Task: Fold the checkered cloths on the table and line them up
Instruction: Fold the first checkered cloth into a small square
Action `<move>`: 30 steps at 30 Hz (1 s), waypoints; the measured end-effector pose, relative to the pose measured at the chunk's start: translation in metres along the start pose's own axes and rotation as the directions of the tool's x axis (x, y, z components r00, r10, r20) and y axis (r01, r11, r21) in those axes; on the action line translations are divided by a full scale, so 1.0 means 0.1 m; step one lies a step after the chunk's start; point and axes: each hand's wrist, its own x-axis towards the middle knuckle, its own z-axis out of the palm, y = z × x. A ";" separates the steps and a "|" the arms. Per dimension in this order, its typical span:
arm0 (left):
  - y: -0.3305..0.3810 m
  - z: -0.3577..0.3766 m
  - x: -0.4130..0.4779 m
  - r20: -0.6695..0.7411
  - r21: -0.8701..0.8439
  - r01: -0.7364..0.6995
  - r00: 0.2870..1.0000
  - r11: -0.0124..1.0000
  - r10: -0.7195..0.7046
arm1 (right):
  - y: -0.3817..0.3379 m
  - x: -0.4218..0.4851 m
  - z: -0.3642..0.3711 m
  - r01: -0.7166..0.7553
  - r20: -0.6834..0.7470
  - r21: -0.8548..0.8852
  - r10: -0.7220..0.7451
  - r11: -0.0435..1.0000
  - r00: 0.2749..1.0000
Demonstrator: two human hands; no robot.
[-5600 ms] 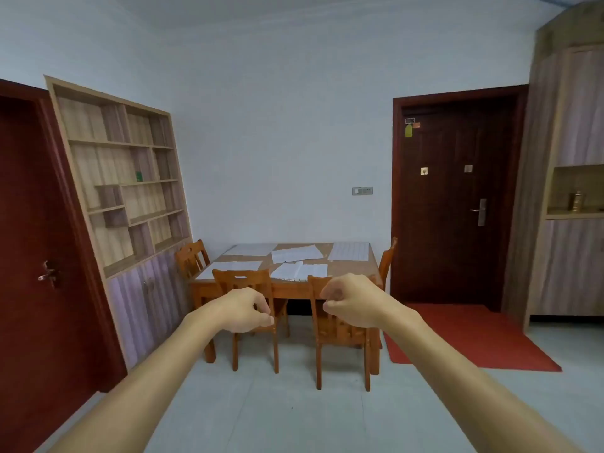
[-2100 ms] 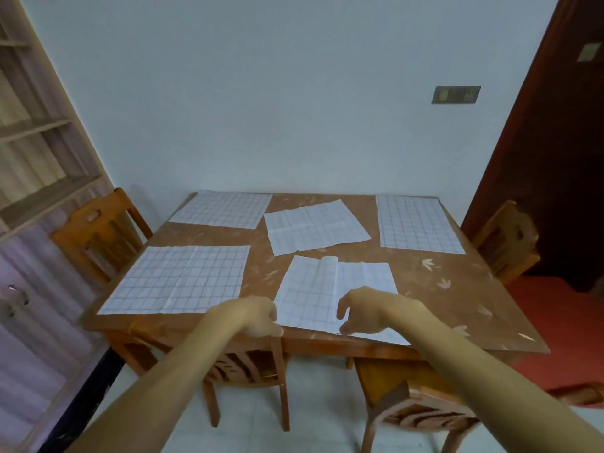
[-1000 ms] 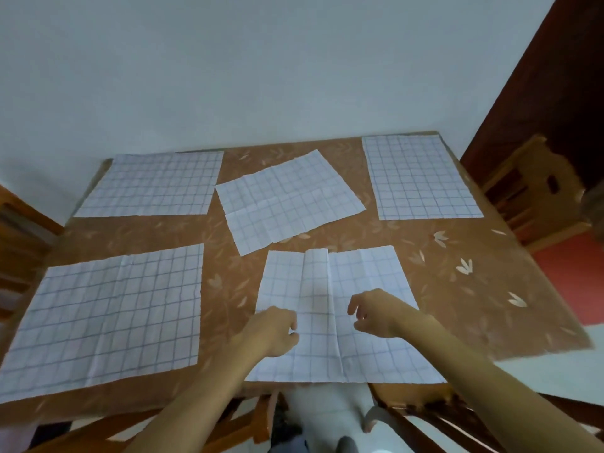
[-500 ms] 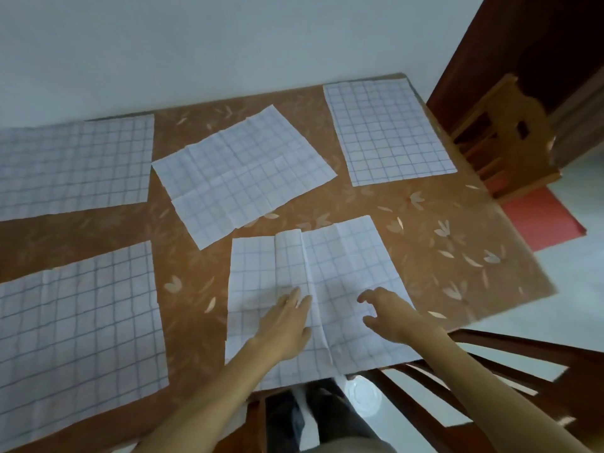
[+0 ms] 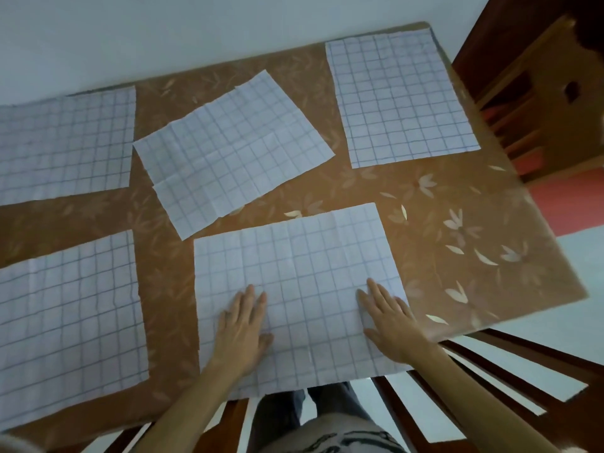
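Several white checkered cloths lie spread flat on a brown table with a leaf pattern. The nearest cloth hangs slightly over the front edge. My left hand rests flat, palm down, on its left part. My right hand lies flat on its right edge, fingers apart. A tilted cloth sits behind it. Another cloth lies at the far right, one at the far left, and one at the near left.
A wooden chair stands at the table's right side, by a red mat. Chair backs sit right under the table's front edge, beside my legs. A pale wall runs behind the table.
I walked up to the table and now look down on it. Both hands went from loose fists to flat palms on the nearest cloth; its raised middle fold is pressed flat.
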 end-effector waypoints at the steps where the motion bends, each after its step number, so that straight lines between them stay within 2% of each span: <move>1: 0.01 -0.01 -0.01 0.004 -0.001 0.007 1.000 1.000 -0.007 | 0.02 0.00 -0.01 0.008 0.009 0.007 -0.008 1.000 1.000; 3: 0.05 -0.04 0.01 -0.015 -0.026 0.020 1.000 0.999 -0.020 | 0.03 0.02 -0.05 0.015 0.017 0.083 -0.016 0.996 1.000; 5: 0.14 -0.09 0.05 -0.084 -0.070 0.015 0.996 0.997 -0.021 | 0.02 0.02 -0.10 -0.004 -0.060 0.242 0.020 0.970 0.998; 7: 0.30 -0.11 0.10 -0.146 -0.104 -0.033 0.989 0.994 0.018 | 0.05 0.00 -0.12 -0.071 -0.213 0.381 0.162 0.922 0.964; 9: 0.49 -0.10 0.14 -0.165 -0.120 -0.113 0.982 0.986 0.093 | 0.11 -0.03 -0.11 -0.189 -0.265 0.489 0.351 0.852 0.898; 11: 0.69 -0.07 0.16 -0.137 -0.121 -0.174 0.978 0.977 0.158 | 0.22 -0.06 -0.09 -0.285 -0.213 0.514 0.442 0.809 0.871; 13: 0.86 -0.01 0.15 -0.102 -0.126 -0.198 0.977 0.972 0.186 | 0.31 -0.08 -0.13 -0.322 -0.129 0.585 0.477 0.745 0.869; 14: 0.93 0.02 0.13 -0.085 -0.140 -0.191 0.980 0.971 0.181 | 0.34 -0.09 -0.18 -0.332 -0.061 0.661 0.490 0.673 0.870; 16: 1.01 0.08 0.09 -0.057 -0.151 -0.166 0.986 0.974 0.159 | 0.38 -0.09 -0.26 -0.327 0.084 0.831 0.480 0.450 0.873; 18: 1.00 0.10 0.10 -0.054 -0.137 -0.166 0.986 0.977 0.160 | 0.36 -0.09 -0.31 -0.341 0.217 0.901 0.399 0.270 0.891; 20: 0.96 0.09 0.12 -0.062 -0.140 -0.176 0.984 0.974 0.169 | 0.35 -0.06 -0.27 -0.371 0.253 0.878 0.362 0.304 0.897; 22: 0.92 0.07 0.14 -0.079 -0.149 -0.187 0.981 0.971 0.177 | 0.34 -0.03 -0.20 -0.375 0.192 0.828 0.418 0.416 0.888; 24: 0.90 0.05 0.14 -0.089 -0.167 -0.196 0.979 0.966 0.183 | 0.32 -0.04 -0.19 -0.342 0.114 0.811 0.446 0.475 0.888; 26: 0.89 0.06 0.13 -0.095 -0.186 -0.198 0.979 0.962 0.183 | 0.27 -0.06 -0.21 -0.250 0.048 0.793 0.353 0.555 0.934; 28: 0.89 0.07 0.13 -0.117 -0.205 -0.185 0.980 0.961 0.164 | 0.21 -0.07 -0.24 -0.186 0.025 0.806 0.281 0.562 0.959; 30: 0.91 0.09 0.11 -0.140 -0.216 -0.170 0.980 0.962 0.142 | 0.16 -0.08 -0.28 -0.165 0.027 0.855 0.277 0.492 0.961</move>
